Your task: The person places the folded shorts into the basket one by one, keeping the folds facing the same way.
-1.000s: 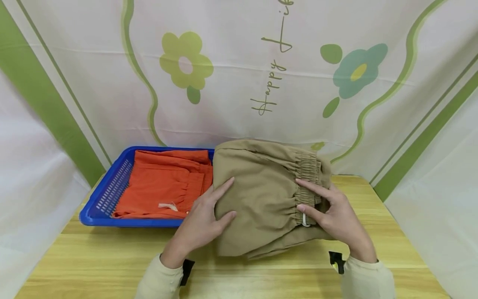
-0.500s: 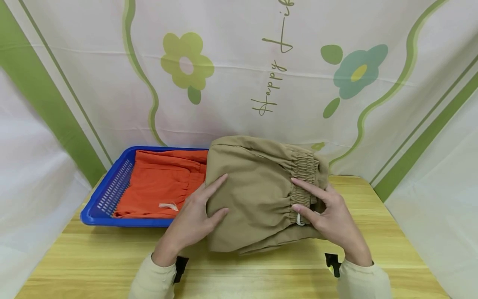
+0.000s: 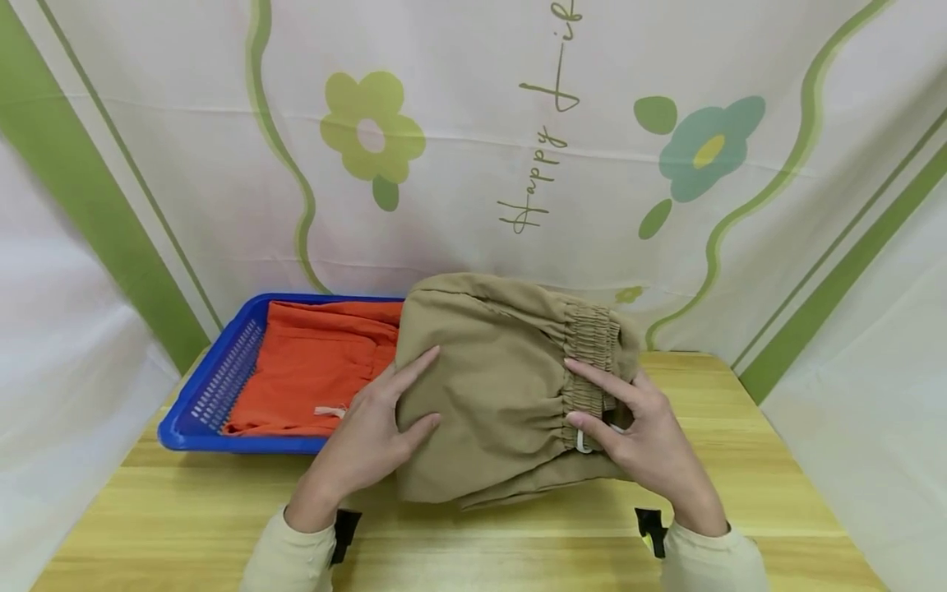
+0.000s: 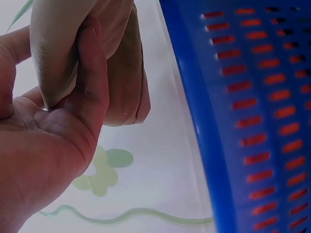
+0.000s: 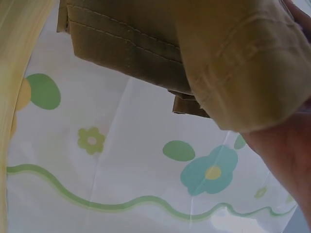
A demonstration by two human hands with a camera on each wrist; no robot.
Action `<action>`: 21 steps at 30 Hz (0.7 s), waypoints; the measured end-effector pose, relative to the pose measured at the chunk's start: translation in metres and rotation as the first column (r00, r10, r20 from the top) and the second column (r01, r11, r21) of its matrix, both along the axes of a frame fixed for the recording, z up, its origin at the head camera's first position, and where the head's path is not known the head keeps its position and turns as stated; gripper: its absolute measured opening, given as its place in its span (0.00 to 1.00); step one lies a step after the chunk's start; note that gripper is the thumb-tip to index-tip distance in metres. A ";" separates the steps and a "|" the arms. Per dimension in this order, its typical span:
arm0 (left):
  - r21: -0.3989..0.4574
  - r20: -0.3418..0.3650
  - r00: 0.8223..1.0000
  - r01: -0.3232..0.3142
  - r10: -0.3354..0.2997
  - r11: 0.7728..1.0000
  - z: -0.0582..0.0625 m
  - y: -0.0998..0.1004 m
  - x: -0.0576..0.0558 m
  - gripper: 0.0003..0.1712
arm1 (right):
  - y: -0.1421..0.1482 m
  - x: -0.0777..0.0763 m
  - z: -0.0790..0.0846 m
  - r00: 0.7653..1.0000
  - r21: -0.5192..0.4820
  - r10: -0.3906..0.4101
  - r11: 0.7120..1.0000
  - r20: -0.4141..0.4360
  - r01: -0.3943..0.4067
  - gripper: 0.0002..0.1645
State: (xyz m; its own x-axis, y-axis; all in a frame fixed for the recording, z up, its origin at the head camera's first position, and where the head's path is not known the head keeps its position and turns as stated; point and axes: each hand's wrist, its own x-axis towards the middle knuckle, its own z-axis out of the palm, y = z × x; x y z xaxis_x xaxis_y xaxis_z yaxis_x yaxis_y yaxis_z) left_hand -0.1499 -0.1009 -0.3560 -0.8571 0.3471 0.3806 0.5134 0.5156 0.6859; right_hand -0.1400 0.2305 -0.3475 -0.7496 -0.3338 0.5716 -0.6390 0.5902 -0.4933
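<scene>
Folded khaki trousers (image 3: pixel 488 395) with a gathered elastic waistband and a white drawstring are held up between both hands in the head view. My left hand (image 3: pixel 362 436) grips their folded left edge, thumb on top; the left wrist view shows fingers curled beneath the cloth. My right hand (image 3: pixel 644 440) holds the waistband side, its thumb and a finger lying on top while the rest is hidden under the fabric. From below, the right wrist view shows the trousers' stitched underside (image 5: pixel 131 43). Orange folded garment (image 3: pixel 318 362) with a white cord lies in a blue basket (image 3: pixel 214 444), partly covered by the trousers.
The blue basket, with slotted sides, stands at the left on a wooden table (image 3: pixel 518 551). Behind the table hangs a white cloth (image 3: pixel 459 197) printed with flowers and lettering. Black wrist mounts (image 3: pixel 344 534) sit by both sleeves.
Both hands have carried the khaki trousers leftward, towards the basket. More of the orange garment is now covered. The grips look the same.
</scene>
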 end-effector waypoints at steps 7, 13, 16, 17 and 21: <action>-0.042 0.013 1.000 -0.012 0.012 0.999 0.009 -0.013 0.001 0.49 | -0.010 -0.001 0.006 0.999 -0.012 0.034 0.999 0.002 -0.034 0.41; -0.054 0.001 1.000 -0.022 0.022 0.998 0.017 -0.034 0.001 0.47 | -0.025 -0.005 0.014 0.997 -0.009 0.074 0.997 0.007 -0.074 0.41; -0.058 -0.003 1.000 -0.014 0.014 0.998 0.023 -0.045 0.000 0.46 | -0.034 -0.008 0.016 0.996 -0.022 0.084 0.996 0.015 -0.084 0.41; -0.062 -0.006 1.000 -0.013 0.013 0.998 0.025 -0.048 -0.001 0.46 | -0.037 -0.009 0.017 0.996 -0.029 0.090 0.996 0.019 -0.090 0.41; -0.081 -0.015 1.000 -0.013 0.012 0.997 0.032 -0.063 -0.003 0.45 | -0.049 -0.015 0.018 0.994 -0.050 0.103 0.994 0.032 -0.101 0.41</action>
State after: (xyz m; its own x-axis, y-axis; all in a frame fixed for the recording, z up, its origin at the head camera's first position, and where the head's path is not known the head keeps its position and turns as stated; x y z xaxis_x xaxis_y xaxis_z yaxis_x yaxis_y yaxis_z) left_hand -0.1533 -0.1643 -0.3236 -0.8559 0.3670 0.3644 0.5166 0.5755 0.6340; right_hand -0.1546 0.1820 -0.3298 -0.7323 -0.3823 0.5635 -0.6770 0.4978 -0.5421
